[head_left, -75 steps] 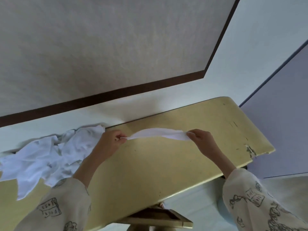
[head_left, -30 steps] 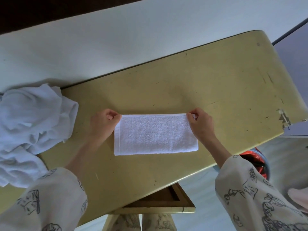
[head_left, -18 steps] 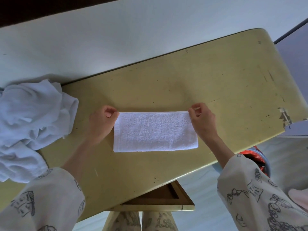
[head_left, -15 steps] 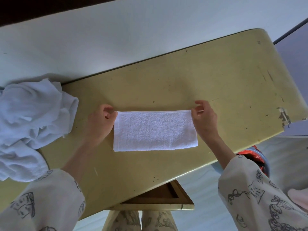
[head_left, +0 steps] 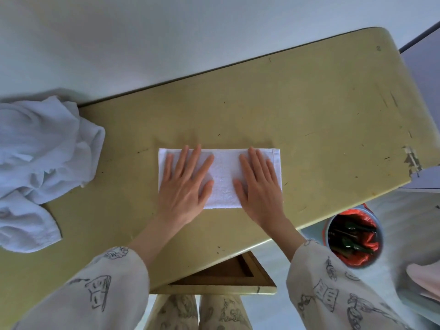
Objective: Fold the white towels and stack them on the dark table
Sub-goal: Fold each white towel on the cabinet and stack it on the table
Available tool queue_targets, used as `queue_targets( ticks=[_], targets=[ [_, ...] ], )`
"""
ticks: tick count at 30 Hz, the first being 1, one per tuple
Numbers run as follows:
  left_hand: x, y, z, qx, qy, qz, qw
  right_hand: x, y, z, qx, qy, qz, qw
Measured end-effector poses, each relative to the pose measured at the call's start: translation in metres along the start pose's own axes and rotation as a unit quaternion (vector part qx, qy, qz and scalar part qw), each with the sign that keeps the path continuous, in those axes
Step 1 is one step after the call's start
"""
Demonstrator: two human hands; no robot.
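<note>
- Both hands lie flat with straight, spread fingers on the folded towel (head_left: 222,181), grasping nothing: left hand (head_left: 184,186) on its left half, right hand (head_left: 260,186) on its right.
- To do this well, I'd press outward from the middle, flattening creases and keeping edges aligned.
- The towel lies mid-frame on the yellowish counter (head_left: 309,110), long axis running left to right, slightly tilted.
- The unfolded towels (head_left: 40,163) are heaped at the frame's left edge.
</note>
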State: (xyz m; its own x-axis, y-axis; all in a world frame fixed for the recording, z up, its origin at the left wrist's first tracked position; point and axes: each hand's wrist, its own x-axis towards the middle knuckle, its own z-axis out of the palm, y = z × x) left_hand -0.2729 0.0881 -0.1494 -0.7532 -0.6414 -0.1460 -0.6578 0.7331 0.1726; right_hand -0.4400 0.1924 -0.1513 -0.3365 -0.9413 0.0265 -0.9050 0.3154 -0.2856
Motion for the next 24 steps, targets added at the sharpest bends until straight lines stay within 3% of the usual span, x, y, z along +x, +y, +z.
queue_targets(
  ticks=[6, 9, 12, 15, 17, 20, 24],
  targets=[
    [-0.012, -0.018, 0.0, 0.024, -0.031, -0.049, 0.998, -0.003, 0.012, -0.006, -0.085, -0.078, 0.055, 0.992],
    [-0.01, -0.018, -0.008, -0.027, -0.041, -0.053, 0.997, -0.002, 0.009, -0.009, -0.094, -0.093, 0.058, 0.99],
    [-0.015, -0.024, -0.023, -0.103, 0.044, -0.102, 0.988, -0.001, 0.003, -0.014, -0.091, -0.083, 0.064, 0.99],
    [-0.023, -0.027, -0.035, -0.1, 0.118, -0.264, 0.952, 0.0, -0.017, -0.013, -0.08, -0.074, 0.023, 0.994],
    [-0.023, -0.027, -0.037, -0.149, 0.071, -0.372, 0.913, 0.004, -0.033, -0.005, -0.074, -0.08, -0.005, 0.994],
    [-0.017, -0.028, -0.037, -0.232, 0.036, -0.42, 0.877, 0.01, -0.044, 0.006, -0.077, -0.086, -0.007, 0.993],
    [-0.011, -0.03, -0.035, -0.229, -0.02, -0.401, 0.887, 0.005, -0.043, 0.01, -0.079, -0.079, -0.001, 0.994]
  ],
)
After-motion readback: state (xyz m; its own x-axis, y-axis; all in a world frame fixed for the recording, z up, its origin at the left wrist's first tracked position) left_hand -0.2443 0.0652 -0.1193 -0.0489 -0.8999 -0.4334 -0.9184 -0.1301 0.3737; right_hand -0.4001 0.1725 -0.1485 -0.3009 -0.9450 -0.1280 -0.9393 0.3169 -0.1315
